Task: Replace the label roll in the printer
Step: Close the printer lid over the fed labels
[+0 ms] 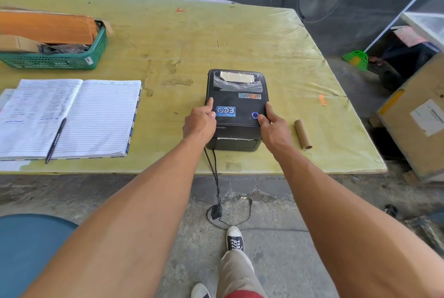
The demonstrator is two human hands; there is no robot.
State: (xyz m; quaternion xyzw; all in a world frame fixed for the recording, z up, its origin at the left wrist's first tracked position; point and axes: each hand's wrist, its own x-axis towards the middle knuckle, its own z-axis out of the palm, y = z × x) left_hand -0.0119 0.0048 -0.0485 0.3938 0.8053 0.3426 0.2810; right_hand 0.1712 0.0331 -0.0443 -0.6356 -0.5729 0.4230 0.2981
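Yellow table point(168, 33) bears one printer point(236, 98), two hands point(199, 122) point(274, 129) gripping it.

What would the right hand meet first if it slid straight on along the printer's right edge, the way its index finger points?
Nothing, most likely: the right hand points along the printer toward its back right corner, and beyond that only bare table shows. Depth is uncertain from this one view.

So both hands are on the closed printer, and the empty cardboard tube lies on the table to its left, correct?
Not quite. In the head view the cardboard tube lies to the right of the printer, past the right hand. Both hands, the left hand included, do rest on the closed printer.
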